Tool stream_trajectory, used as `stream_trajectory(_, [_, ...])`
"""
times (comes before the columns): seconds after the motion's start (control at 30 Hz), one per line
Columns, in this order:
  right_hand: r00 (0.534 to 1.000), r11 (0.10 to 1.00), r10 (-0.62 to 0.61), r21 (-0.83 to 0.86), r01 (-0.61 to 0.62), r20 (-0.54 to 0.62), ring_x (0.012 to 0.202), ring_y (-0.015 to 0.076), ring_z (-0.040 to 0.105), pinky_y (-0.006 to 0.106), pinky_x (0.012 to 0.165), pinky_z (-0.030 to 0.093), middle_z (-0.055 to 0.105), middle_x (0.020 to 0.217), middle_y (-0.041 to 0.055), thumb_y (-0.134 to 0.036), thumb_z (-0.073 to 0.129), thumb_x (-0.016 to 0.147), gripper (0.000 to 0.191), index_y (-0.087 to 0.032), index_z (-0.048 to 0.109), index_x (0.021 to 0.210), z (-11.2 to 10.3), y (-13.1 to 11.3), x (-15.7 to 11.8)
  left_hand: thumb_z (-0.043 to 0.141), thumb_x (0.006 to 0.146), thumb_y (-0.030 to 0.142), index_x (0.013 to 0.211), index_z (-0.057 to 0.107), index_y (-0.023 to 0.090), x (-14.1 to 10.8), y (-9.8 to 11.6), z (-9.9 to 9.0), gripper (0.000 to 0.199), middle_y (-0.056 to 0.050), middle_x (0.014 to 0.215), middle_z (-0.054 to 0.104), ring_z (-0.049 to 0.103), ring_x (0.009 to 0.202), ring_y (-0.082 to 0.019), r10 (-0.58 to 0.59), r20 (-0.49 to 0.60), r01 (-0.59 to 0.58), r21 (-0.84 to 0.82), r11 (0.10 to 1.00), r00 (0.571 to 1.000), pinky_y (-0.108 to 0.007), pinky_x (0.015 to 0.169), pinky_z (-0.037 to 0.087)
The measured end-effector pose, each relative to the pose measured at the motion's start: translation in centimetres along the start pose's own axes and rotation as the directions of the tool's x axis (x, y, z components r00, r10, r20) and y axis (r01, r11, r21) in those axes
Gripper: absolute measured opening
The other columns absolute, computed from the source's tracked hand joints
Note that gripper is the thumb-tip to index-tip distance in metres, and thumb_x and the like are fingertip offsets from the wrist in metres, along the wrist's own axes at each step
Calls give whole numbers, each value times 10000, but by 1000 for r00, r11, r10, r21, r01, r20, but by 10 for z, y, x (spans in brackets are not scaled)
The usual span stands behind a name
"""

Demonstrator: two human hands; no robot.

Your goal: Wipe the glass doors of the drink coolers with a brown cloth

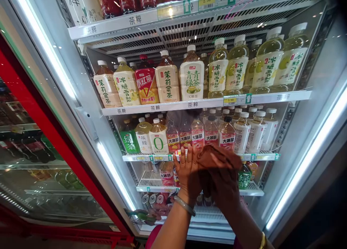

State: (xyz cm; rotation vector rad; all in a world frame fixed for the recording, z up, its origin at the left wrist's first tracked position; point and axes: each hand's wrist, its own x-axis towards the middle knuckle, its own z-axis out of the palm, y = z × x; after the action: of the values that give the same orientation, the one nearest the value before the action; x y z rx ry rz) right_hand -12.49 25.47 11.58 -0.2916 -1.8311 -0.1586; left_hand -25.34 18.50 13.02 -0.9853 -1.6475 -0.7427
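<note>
My left hand (187, 175) is raised before the drinks fridge, palm forward, fingers stretched and a little apart, with nothing in it. A grey-green bangle circles that wrist. Just to its right, my right hand (223, 182) presses a folded brown cloth (217, 157); part of the cloth lies in shadow. Behind both hands, pink-labelled tea bottles (197, 133) stand on a middle shelf. Light spots and thin coloured marks over the scene suggest a glass pane in front of the shelves. Whether the palms touch it, I cannot tell.
Upper shelf (151, 108) holds a row of tea and pear drink bottles (192, 75). Lower down are a wire shelf (151, 178) and cans (153, 199). Bright light strips (116, 176) run along both sides. A red-framed fridge (67, 147) adjoins at the left.
</note>
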Motion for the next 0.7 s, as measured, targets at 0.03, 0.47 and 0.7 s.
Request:
stream_trajectory(0.03, [999,999,-38,3,38,-7,1408,321,513,540,1199,425,641,1408,104,-119,645,892,427,-250,650,1299,1,1,-11,542,960,279,1546,493,175,0,0,1,597,-166,1506,604,360,1565,-256,4,-9,-4,2,1000,1000,-528,1333,36])
stream_trajectory(0.47, [987,987,162,-9,-162,-6,1527,409,333,670,1190,377,451,1627,83,-146,594,860,490,-263,649,1333,-6,4,20,535,959,295,1593,415,162,0,2,-4,659,-172,1565,538,384,1551,-291,-18,69,21,-44,999,997,-568,1328,35])
stream_trajectory(0.7, [996,994,63,82,-67,57,1435,360,498,596,1146,476,554,1531,95,-108,584,898,678,-310,485,1538,0,14,-49,536,944,244,1554,480,172,-1,2,-3,617,-144,1541,572,315,1585,-267,-17,58,19,-35,999,998,-550,1332,27])
